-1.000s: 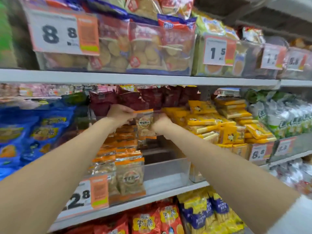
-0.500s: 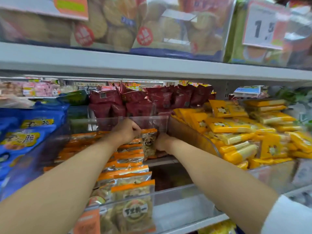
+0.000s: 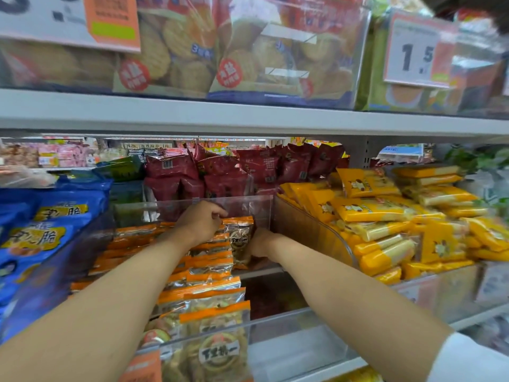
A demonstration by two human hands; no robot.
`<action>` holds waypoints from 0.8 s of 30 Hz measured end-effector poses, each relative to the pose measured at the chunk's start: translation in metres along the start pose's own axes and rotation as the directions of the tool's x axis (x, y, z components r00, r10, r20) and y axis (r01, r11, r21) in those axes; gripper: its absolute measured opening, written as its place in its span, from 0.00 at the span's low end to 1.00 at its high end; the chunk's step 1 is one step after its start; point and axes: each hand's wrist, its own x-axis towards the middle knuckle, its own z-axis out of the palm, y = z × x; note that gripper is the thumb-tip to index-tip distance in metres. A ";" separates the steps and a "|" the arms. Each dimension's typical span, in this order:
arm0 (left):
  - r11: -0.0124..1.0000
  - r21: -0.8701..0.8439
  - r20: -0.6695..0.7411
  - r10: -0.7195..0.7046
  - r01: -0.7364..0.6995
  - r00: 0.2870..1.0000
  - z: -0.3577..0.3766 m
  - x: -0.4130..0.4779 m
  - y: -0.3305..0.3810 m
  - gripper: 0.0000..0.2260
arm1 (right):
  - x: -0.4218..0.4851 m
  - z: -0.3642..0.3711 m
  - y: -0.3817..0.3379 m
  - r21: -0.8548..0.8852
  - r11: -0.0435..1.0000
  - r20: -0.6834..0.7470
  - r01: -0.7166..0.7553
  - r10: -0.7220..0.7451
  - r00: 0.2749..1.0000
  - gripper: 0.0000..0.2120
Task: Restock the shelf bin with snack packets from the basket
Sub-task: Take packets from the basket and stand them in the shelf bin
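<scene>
I see a grey metal store shelf (image 3: 248, 119) crowded with snacks: yellow packets (image 3: 371, 210) on the right, blue bags (image 3: 49, 216) on the left, dark red packs (image 3: 220, 172) behind. Between them sits a clear plastic shelf bin (image 3: 297, 346) with a row of orange-banded packets (image 3: 212, 296) along its left side. At the bin's back end stands one upright clear, orange-topped snack packet (image 3: 240, 239). The left hand (image 3: 199, 223) pinches its top band with curled fingers, and the right hand (image 3: 261, 242) grips its right edge.
</scene>
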 end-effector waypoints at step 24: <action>0.997 -0.068 -0.063 0.028 -0.033 0.998 -0.054 -0.143 0.115 0.07 | -0.203 -0.017 0.019 0.191 0.873 -0.661 0.448 -0.223 0.716 0.06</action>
